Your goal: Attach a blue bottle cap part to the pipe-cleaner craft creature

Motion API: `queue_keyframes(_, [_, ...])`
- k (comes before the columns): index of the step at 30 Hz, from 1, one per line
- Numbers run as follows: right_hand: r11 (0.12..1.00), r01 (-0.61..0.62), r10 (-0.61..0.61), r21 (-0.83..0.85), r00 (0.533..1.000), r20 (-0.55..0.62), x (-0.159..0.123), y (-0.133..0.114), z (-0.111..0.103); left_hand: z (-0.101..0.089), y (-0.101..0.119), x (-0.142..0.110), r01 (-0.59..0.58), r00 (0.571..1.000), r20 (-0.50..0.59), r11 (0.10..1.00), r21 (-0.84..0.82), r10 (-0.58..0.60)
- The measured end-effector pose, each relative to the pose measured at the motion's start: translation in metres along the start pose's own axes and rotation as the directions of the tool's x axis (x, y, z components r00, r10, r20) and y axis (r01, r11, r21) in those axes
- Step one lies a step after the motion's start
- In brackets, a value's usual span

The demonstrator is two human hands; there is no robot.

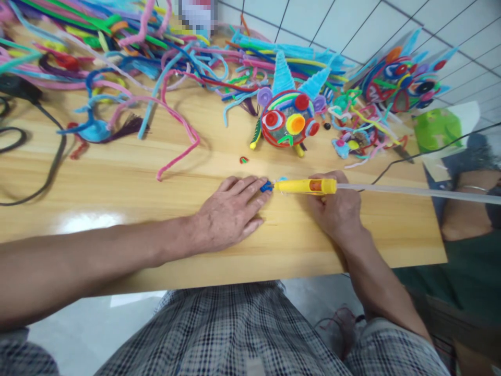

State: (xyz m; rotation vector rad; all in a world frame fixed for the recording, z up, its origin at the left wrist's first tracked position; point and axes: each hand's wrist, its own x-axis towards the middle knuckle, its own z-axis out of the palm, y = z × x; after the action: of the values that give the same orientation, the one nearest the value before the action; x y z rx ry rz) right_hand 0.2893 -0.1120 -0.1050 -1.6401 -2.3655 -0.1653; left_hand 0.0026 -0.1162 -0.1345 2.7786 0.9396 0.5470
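Note:
My left hand (229,214) lies palm down on the wooden table, its fingers stretched out. A small blue fuzzy piece (266,186) is held down on the tabletop by its fingertips. My right hand (338,209) is closed around a yellow hot glue gun (293,186). The gun's nozzle points left and meets, or nearly meets, the blue piece. From its rear end a long, translucent glue stick (415,191) runs to the right. Just behind the nozzle, a light-blue bit (283,179) is partly hidden by the gun. A little red-and-green coil (243,160) rests beyond my left fingers.
A colourful pipe-cleaner mask figure (289,122) stands behind the gun, with another (407,78) at the back right. Tangled pipe cleaners (129,57) cover the table's far left. A black cable (55,172) loops at left. Another person's arm (465,211) is at the right edge.

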Motion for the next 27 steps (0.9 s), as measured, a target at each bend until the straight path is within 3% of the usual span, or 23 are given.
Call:
queue_keyframes(6, [0.972, -0.193, 0.207, 0.132, 0.973, -0.104, 0.001, 0.002, -0.001, 0.001, 0.000, -0.001, 0.005, 1.000, 0.013, 1.000, 0.012, -0.005])
queue_keyframes(11, [0.819, -0.409, 0.464, 0.403, 0.885, -0.045, 0.008, 0.008, -0.019, 0.003, -0.001, -0.001, -0.017, 1.000, -0.016, 0.999, 0.036, 0.017])
queue_keyframes(17, [0.769, -0.490, 0.565, 0.411, 0.821, -0.078, 0.005, 0.045, -0.047, 0.003, -0.001, -0.001, -0.016, 1.000, -0.020, 0.998, 0.055, 0.017])
queue_keyframes(20, [0.705, -0.604, 0.669, 0.371, 0.741, -0.064, -0.011, 0.079, -0.049, 0.004, -0.002, -0.002, -0.012, 1.000, -0.020, 0.999, 0.043, 0.013])
queue_keyframes(25, [0.557, -0.753, 0.830, 0.351, 0.516, -0.209, -0.052, 0.140, -0.038, 0.005, -0.001, -0.003, 0.006, 0.999, -0.046, 1.000, 0.026, -0.005])
queue_keyframes(27, [0.531, -0.802, 0.845, 0.273, 0.476, -0.245, -0.066, 0.160, -0.034, 0.007, -0.001, -0.003, 0.005, 0.998, -0.066, 0.999, 0.034, -0.002])
